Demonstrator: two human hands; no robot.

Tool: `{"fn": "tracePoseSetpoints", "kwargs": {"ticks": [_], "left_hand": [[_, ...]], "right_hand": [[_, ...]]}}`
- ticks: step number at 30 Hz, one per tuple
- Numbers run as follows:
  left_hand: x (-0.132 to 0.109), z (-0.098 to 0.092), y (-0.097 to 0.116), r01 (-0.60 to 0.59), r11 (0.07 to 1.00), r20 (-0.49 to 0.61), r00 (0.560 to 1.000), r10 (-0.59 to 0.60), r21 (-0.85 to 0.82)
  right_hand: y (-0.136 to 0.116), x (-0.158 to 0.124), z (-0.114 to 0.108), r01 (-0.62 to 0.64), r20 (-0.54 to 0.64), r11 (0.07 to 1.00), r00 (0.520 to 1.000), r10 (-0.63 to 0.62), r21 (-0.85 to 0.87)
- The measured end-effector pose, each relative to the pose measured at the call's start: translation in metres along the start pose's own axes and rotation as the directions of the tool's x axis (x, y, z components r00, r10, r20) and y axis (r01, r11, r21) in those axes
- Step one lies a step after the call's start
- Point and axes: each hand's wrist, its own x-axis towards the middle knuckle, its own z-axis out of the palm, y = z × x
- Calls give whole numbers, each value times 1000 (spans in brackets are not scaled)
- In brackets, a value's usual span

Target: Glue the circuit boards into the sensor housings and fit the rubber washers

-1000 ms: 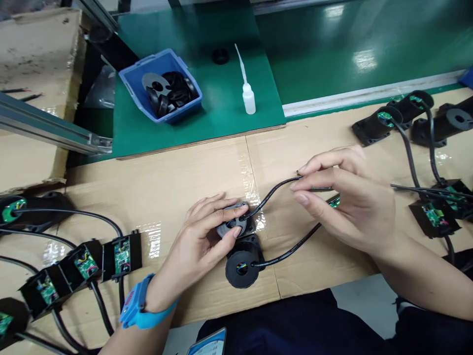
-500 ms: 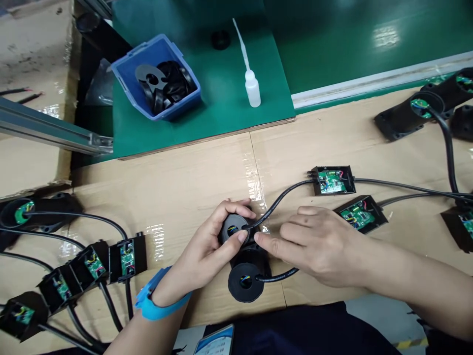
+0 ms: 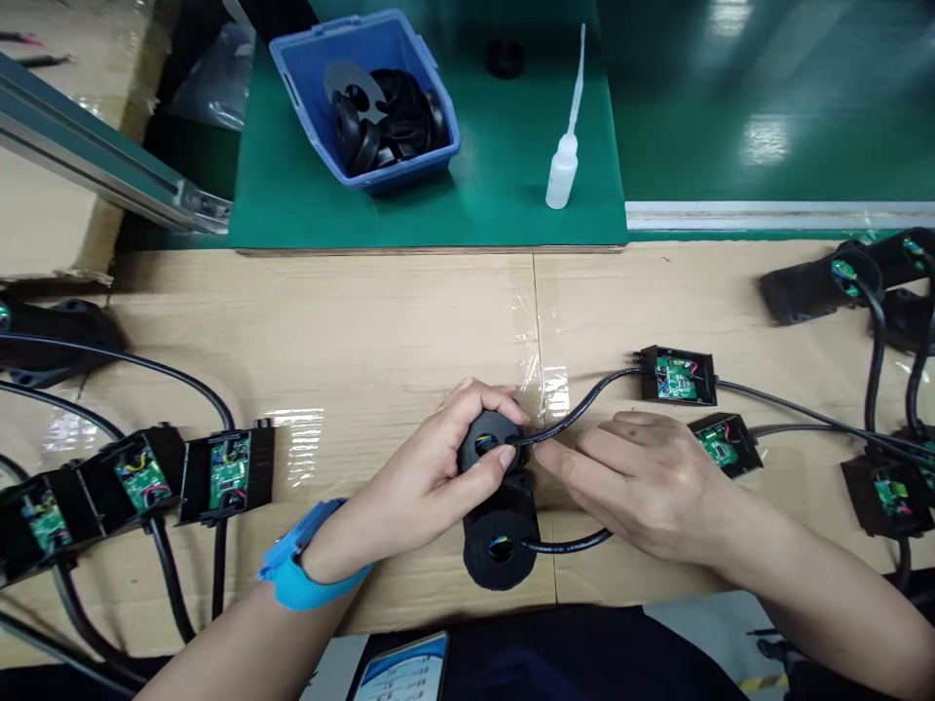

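though in pinching left hand (image 3: 430, 477), black housing (image 3: 491, 425), long axis roughly camera-ward, cable (image 3: 584, 409) rightward; right hand (image 3: 650, 477), grip unclear

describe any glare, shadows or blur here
Head view: pale glare on the glossy dark green surface and bright streaks on the clear tape strip over tan cardboard; head view: soft shadow beside the blue plastic bin; head view: bare left hand and right hand look fairly sharp, while print on the blue and white badge is too small to read.
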Motion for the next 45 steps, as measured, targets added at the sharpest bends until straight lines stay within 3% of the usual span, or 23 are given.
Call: {"fn": "tracePoseSetpoints", "kwargs": {"ticks": [3, 9, 12, 14, 16, 18, 21, 25, 30, 33, 36, 39, 42, 45], "left_hand": [[-1, 0, -1, -11, 1000, -1, 1000, 11, -4], [-3, 4, -4, -2, 999, -31, 1000, 4, 39], [-9, 5, -7, -127, 965, -170, 971, 168, 230], [-17, 2, -8, -253, 858, -209, 903, 375, 446], [-26, -3, -9, -315, 710, -158, 843, 514, 630], [-33, -9, -8, -341, 597, -93, 812, 577, 727], [-38, -12, -8, -407, 503, 20, 792, 610, 762], [-36, -6, -9, -451, 483, 112, 807, 580, 751], [-37, -4, -10, -408, 555, 98, 859, 503, 725], [-42, -3, -11, -403, 572, 90, 864, 496, 714], [-49, 4, -12, -380, 554, 75, 866, 494, 741], [-56, 15, -13, -285, 551, 28, 904, 427, 785], [-62, 28, -17, -193, 593, -36, 935, 352, 782], [-62, 36, -24, -185, 667, -64, 942, 330, 721]], "right_hand": [[-1, -2, -4, -2, -89, 999, 996, 6, 37], [4, -11, -17, -166, -272, 984, 952, 143, -63], [10, -15, -22, -210, -303, 974, 937, 175, -85], [13, -17, -23, -220, -323, 970, 930, 176, -105], [15, -20, -24, -222, -330, 967, 929, 170, -128], [15, -21, -25, -214, -334, 967, 929, 158, -141], [15, -21, -27, -202, -338, 968, 930, 142, -149], [13, -19, -29, -203, -340, 964, 930, 136, -170], [13, -20, -27, -199, -347, 971, 927, 142, -135], [12, -20, -26, -190, -333, 982, 926, 176, -10], [12, -20, -25, -170, -304, 975, 930, 206, 141], [11, -20, -25, -142, -273, 970, 942, 194, 199], [7, -20, -26, -83, -242, 972, 961, 136, 219], [3, -21, -29, -64, -257, 977, 960, 115, 202]]}}
